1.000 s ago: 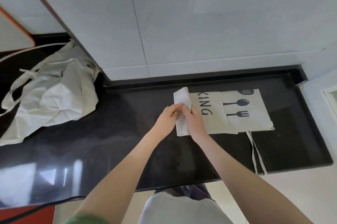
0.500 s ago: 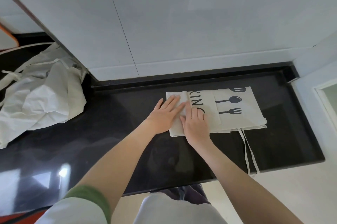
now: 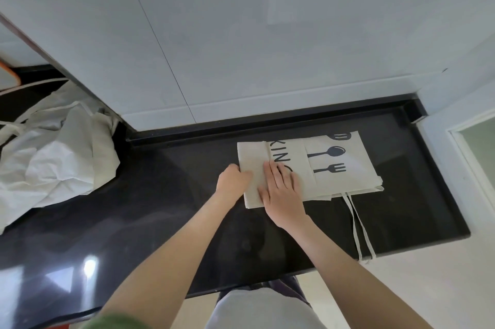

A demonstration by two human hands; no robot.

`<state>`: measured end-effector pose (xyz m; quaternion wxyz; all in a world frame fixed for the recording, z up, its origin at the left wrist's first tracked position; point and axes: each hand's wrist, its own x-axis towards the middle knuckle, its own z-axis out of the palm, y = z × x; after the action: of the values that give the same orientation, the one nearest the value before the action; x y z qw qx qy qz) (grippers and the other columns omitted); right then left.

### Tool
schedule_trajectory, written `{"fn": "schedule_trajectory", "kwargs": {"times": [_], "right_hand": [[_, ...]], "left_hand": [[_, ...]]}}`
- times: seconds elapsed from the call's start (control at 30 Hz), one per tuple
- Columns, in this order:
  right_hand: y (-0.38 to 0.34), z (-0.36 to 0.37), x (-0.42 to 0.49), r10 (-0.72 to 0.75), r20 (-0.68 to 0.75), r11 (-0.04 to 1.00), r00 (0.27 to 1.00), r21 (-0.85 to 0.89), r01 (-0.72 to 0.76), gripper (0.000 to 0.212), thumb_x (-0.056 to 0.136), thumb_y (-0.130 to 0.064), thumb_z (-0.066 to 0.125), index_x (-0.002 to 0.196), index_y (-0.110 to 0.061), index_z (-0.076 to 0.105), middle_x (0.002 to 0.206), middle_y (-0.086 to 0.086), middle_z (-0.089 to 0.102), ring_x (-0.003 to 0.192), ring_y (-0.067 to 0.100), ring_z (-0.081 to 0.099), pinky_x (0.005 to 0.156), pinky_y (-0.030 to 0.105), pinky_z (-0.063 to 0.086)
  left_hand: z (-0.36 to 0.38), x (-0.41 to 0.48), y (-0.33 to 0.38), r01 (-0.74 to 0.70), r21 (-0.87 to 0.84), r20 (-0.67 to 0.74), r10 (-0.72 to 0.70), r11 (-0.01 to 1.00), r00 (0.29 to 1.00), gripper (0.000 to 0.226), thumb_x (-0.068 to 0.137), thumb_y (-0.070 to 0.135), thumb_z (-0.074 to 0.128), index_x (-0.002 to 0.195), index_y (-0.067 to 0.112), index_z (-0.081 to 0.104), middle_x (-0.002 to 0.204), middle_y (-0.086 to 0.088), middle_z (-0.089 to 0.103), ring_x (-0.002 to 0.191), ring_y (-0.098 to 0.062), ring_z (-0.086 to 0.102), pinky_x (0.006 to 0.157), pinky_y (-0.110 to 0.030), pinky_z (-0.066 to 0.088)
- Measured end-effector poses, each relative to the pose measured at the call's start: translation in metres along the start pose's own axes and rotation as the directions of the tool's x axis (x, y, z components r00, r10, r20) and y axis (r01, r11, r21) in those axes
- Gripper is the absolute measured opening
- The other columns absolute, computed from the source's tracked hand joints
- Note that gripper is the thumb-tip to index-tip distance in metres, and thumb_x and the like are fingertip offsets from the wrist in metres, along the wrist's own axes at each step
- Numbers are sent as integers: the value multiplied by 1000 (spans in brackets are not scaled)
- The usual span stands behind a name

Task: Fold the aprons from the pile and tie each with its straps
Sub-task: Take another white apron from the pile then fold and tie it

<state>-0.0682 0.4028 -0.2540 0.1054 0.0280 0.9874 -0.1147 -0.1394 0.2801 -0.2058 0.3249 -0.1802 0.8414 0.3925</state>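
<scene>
The apron (image 3: 334, 159) extends rightward from both hands: left hand (image 3: 233, 178) curls round its left edge, right hand (image 3: 281, 192) presses flat just beside

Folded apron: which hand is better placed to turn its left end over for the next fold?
Left, most likely. The left hand is curled on the left edge of the folded apron, apparently gripping it, while the right hand lies flat on top, well placed to pin the fabric.
</scene>
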Motion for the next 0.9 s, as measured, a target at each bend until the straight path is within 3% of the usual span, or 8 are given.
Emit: {"fn": "schedule_trajectory", "kwargs": {"times": [0.1, 0.17, 0.27, 0.37, 0.5, 0.67, 0.77, 0.9], "right_hand": [[-6, -8, 2, 24, -27, 995, 999, 102, -22, 61, 96, -47, 24, 140, -13, 48, 137, 7, 54, 122, 29, 51, 101, 46, 44], [-10, -21, 4, 61, -18, 951, 998, 303, -53, 62, 96, -47, 19, 139, -12, 48, 136, 8, 51, 123, 26, 46, 105, 41, 39], [-11, -46, 7, 165, 146, 674, 975, 705, -220, 52, 101, -51, 29, 129, -14, 51, 125, 6, 56, 113, 19, 53, 103, 36, 44], [-4, -61, 8, 145, 319, 412, 937, 841, -350, 66, 86, -66, 34, 133, -22, 47, 125, -3, 57, 114, 13, 55, 105, 33, 43], [16, -62, 9, 157, 386, 461, 909, 785, -413, 57, 94, -57, 43, 139, -23, 41, 125, -8, 52, 115, 11, 50, 100, 26, 38], [37, -50, 9, 277, 212, 697, 937, 628, -347, 43, 99, -40, 47, 132, -13, 43, 120, 1, 54, 113, 18, 55, 92, 25, 44], [48, -44, 13, 300, 119, 816, 947, 482, -319, 44, 97, -35, 54, 131, -10, 44, 122, 6, 56, 113, 22, 56, 94, 29, 45], [65, -41, 13, 226, 55, 856, 973, 465, -225, 25, 101, -19, 45, 119, -5, 54, 117, 10, 58, 109, 23, 54, 98, 32, 44]], "left_hand": [[-5, -5, 7, -44, -2, 112, 44, 999, 993, 21, 96, 20, 49, 114, 13, 56, 96, -3, 63, 81, -19, 63, 73, -29, 55], [-3, -11, 11, -125, 20, 86, 123, 992, 989, 17, 96, 20, 48, 111, 15, 55, 93, -1, 61, 76, -16, 59, 71, -28, 54], [4, -20, 19, -299, 140, 61, 294, 944, 954, 22, 101, 28, 44, 114, 14, 54, 101, 1, 59, 85, -13, 58, 73, -24, 51], [10, -26, 26, -421, 102, 134, 407, 901, 904, 33, 105, 30, 32, 117, 12, 56, 111, -1, 56, 95, -13, 55, 75, -19, 43], [13, -24, 25, -507, 119, 192, 481, 854, 855, 30, 105, 23, 31, 106, 13, 58, 113, -4, 56, 98, -14, 54, 79, -18, 39], [23, -16, 19, -689, 390, 245, 652, 611, 717, 41, 99, 12, 43, 139, 21, 45, 150, -1, 35, 133, -18, 39, 105, -21, 32], [34, -18, 16, -767, 429, 397, 664, 477, 634, 66, 94, 36, 56, 151, 28, 24, 162, -1, 6, 147, -25, 11, 118, -41, 18], [62, -9, 4, -742, 627, 490, 621, 237, 612, 96, 86, 67, 50, 154, 28, -7, 160, -4, -20, 147, -26, -20, 119, -47, -7]]}}
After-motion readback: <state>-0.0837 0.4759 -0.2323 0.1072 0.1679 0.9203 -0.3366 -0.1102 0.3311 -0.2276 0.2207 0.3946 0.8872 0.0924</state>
